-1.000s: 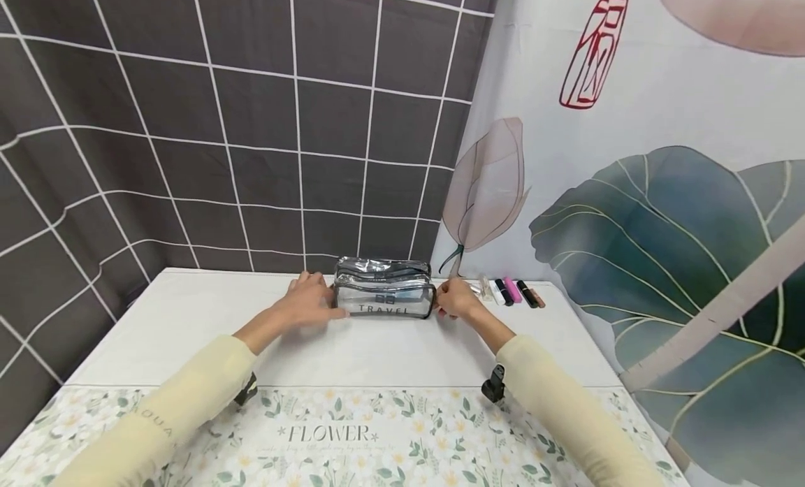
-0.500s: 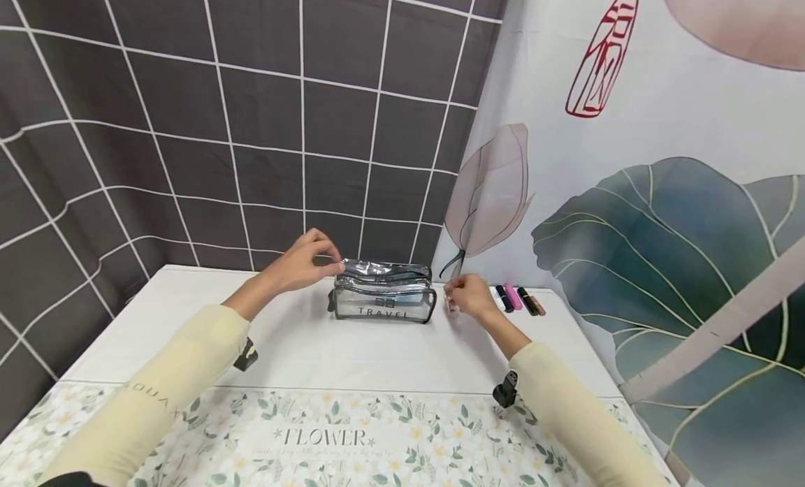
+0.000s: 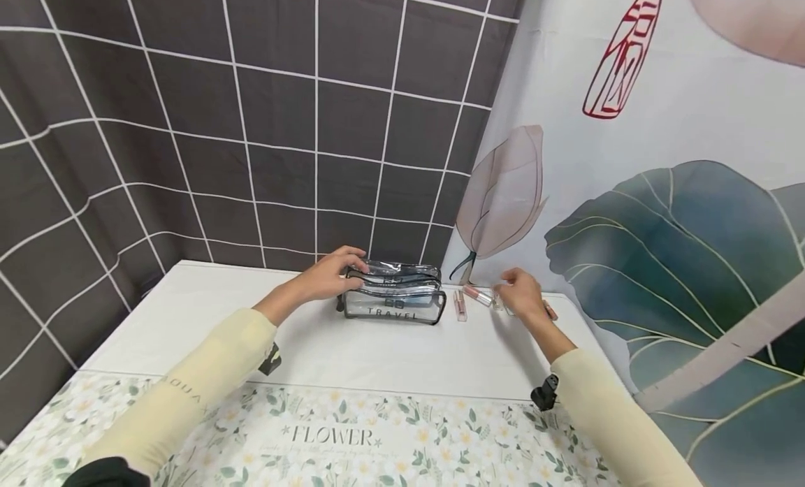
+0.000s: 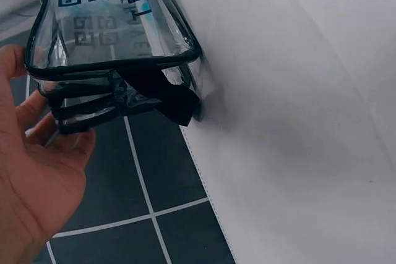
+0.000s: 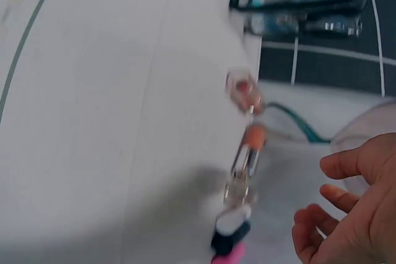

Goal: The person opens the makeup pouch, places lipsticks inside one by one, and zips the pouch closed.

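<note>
Spreading along the near side, a flower-printed mat (image 3: 428, 466) gives way to the bare white desk (image 3: 390, 354), and up there's the action! Two pale yellow sleeves reach forward. On the left, the left hand (image 3: 330, 276) has the clear TRAVEL pouch (image 3: 409, 304) by its left end, thumb in front, fingers behind; the pouch stands near the back edge, long axis running left to right. Over to the right hand (image 3: 522, 293): fingers loosely bent, nothing in them, poised by the cosmetics row. And here's the key line: two lip gloss tubes lie between pouch and right hand, to that hand's left, so the right hand is nearer. One pink lip gloss tube (image 3: 460, 307) points front to back beside the pouch; the slanted lip gloss tube (image 3: 478, 295) angles toward the right hand. Past the hand, a brown tube (image 3: 550, 310) peeks out; behind everything, a dark grid cloth (image 3: 251, 124).
</note>
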`<state>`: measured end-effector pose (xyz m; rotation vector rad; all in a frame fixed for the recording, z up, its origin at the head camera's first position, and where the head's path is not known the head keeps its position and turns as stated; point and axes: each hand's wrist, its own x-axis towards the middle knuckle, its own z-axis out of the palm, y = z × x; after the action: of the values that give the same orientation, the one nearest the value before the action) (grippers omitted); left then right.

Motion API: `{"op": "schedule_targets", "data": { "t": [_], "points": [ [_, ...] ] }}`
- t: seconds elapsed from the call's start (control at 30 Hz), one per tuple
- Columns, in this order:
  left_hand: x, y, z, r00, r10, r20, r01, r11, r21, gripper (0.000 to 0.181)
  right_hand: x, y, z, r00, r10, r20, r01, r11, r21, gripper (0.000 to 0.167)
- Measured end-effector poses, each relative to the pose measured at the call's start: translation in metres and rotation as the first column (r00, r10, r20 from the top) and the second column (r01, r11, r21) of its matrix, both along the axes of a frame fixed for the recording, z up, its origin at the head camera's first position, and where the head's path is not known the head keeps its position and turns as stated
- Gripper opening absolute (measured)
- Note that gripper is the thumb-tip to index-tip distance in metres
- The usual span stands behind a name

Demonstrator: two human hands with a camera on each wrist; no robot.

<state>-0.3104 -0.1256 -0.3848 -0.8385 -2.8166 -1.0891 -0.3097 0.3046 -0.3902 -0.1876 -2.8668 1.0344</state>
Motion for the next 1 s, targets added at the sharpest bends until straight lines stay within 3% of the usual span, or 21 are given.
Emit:
{"op": "schedule_targets", "data": {
  "t": [0.1,0.23,0.33,0.47,0.57,0.8,1.0],
  "points": [
    [-0.002,0.003,0.000,1.000,-0.013,-0.002,0.013,1.000,0.008,0.040,-0.004,0.020,-0.002,1.000,-0.031,-0.004,0.031,0.999,0.045,0.050],
    [-0.003,0.005,-0.003,1.000,-0.007,0.013,0.007,1.000,0.004,0.041,-0.022,0.055,-0.029,0.998,-0.055,-0.042,0.059,0.992,0.115,0.037],
    [-0.003,0.004,-0.004,1.000,0.004,0.019,-0.004,1.000,0.000,0.041,-0.025,0.069,-0.034,0.997,-0.077,-0.016,0.078,0.986,0.149,0.036],
    [-0.004,0.003,-0.003,0.999,0.014,0.030,-0.014,1.000,-0.001,0.042,-0.008,0.069,-0.018,0.993,-0.102,0.057,0.089,0.977,0.193,0.045],
    [-0.005,0.002,-0.001,0.999,0.016,0.040,-0.016,1.000,-0.001,0.043,-0.002,0.073,-0.014,0.988,-0.132,0.076,0.110,0.963,0.247,0.046],
    [-0.004,0.002,0.000,0.999,0.014,0.044,-0.014,1.000,0.000,0.045,-0.003,0.088,-0.017,0.978,-0.191,0.079,0.158,0.939,0.306,0.037],
    [-0.001,0.005,-0.002,0.998,0.019,0.056,-0.019,1.000,-0.001,0.045,0.002,0.098,-0.025,0.965,-0.198,0.169,0.139,0.941,0.309,0.040]
  ]
}}
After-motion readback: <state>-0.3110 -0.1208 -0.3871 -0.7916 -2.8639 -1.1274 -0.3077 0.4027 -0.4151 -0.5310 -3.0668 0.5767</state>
